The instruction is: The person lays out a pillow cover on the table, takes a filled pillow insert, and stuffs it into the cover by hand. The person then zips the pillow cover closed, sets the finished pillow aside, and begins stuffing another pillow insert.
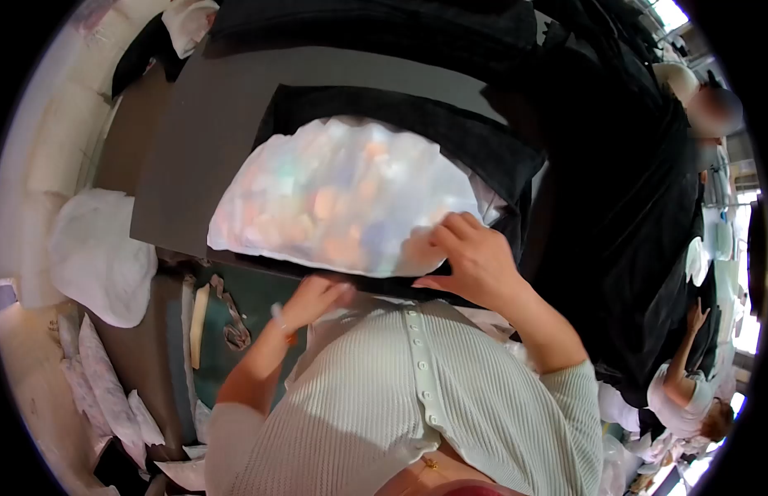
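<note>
A pale, translucent piece (342,194) with blurred coloured patches and a curved upper edge lies on black cloth (384,99), on a dark grey table (193,157). My right hand (471,256) is at its lower right edge, fingers bent and partly blurred; whether they grip the edge is not clear. My left hand (318,299) is just below the piece's lower edge, near the table's front, with its fingers smeared by motion. What it touches, if anything, cannot be made out.
A large heap of black cloth (615,190) covers the right side. White bundles (107,252) and wrapped packets (111,384) lie at the left. A co-worker (686,393) is at the lower right; other people are at the upper right and upper left.
</note>
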The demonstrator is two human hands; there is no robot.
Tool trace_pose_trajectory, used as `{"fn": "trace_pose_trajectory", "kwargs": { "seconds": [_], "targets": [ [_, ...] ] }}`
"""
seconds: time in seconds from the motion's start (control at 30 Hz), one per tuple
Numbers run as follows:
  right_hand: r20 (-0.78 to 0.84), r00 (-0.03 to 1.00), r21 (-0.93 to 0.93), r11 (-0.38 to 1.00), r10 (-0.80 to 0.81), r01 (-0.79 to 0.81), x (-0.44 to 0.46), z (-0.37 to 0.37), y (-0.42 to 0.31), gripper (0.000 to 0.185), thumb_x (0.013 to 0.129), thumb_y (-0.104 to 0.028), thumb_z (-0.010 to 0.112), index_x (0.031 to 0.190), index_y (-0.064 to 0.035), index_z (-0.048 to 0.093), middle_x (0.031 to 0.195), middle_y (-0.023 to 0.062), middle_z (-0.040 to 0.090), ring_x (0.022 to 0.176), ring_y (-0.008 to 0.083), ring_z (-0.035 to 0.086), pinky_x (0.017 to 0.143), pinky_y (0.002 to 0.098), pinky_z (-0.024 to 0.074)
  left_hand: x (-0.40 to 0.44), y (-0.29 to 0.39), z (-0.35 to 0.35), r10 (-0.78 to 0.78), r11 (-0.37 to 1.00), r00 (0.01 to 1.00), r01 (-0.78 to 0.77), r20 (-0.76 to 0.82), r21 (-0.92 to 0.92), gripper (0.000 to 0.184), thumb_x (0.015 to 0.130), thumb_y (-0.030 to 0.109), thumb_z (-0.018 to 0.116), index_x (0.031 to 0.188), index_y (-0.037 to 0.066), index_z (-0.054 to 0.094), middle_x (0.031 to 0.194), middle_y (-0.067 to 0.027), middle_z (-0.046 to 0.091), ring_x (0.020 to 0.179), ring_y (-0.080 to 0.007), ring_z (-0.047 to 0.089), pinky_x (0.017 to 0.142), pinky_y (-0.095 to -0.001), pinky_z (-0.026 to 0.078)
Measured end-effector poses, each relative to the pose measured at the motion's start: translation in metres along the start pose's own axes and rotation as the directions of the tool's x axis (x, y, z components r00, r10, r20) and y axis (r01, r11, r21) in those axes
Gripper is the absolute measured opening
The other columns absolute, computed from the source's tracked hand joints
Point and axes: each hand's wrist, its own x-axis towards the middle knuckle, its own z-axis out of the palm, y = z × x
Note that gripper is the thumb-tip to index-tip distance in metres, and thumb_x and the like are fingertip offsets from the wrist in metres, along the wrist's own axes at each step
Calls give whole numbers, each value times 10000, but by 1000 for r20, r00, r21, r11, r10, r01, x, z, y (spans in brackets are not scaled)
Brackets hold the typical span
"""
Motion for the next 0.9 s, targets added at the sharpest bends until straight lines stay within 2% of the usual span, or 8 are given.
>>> {"fn": "trace_pose_trajectory", "kwargs": {
  "seconds": [0.03,0.1,0.2,0.37,0.47,0.7,0.87,0.9],
  "targets": [
    [48,997,-43,997,-60,62,12,7,-3,506,610,-360,834,927,-83,552,900,42,526,848,236,584,649,334,500,20,2,12,220,974,962,-207,-164,91,214,878,151,593,1011,6,678,892,-131,697,842,-237,680,757,-359,521],
    [38,991,-98,986,-131,135,22,23,-6,512,612,-337,828,950,-93,531,893,48,523,855,240,592,647,343,501,45,-14,42,286,958,847,-268,-449,106,204,859,129,634,1023,18,683,988,-173,678,954,-319,647,856,-401,489],
    [-12,991,-113,985,-132,130,39,21,23,417,646,-220,797,937,-116,517,877,60,530,807,270,609,624,372,496,68,3,39,594,797,684,-428,-423,426,250,834,113,671,1070,32,673,1023,-188,668,969,-359,626,865,-422,486],
    [-82,995,123,992,50,-40,57,-17,49,214,745,-95,742,861,-21,577,794,104,571,654,246,573,617,325,471,89,41,38,687,711,600,-437,-410,551,352,834,112,644,1182,61,622,1057,-140,656,988,-336,587,882,-438,449],
    [-55,990,119,985,129,-121,61,-25,60,201,781,-157,711,898,-42,594,788,123,608,690,325,600,627,377,473,108,61,21,524,810,786,-341,-329,477,258,885,174,602,1105,42,631,1037,-166,657,937,-362,612,851,-433,473],
    [33,993,-23,993,116,-115,48,0,56,167,771,-188,707,868,-81,623,759,121,638,727,331,639,626,406,494,54,75,-9,421,715,898,-240,-130,657,294,854,324,662,962,50,669,960,-93,677,920,-289,628,767,-397,502],
    [464,870,-410,911,166,44,47,33,50,145,767,-198,671,885,-116,685,774,117,680,736,314,667,643,405,520,-1,98,-33,719,680,504,-368,-479,634,237,673,250,809,709,70,658,735,-59,635,714,-254,616,646,-345,499],
    [567,796,-461,883,211,94,56,45,45,188,747,-238,692,886,-113,695,780,129,681,737,322,663,653,402,517,-1,95,-27,708,695,531,-408,-466,592,248,676,271,802,735,74,665,754,-49,645,720,-245,619,643,-350,502]
  ]
}}
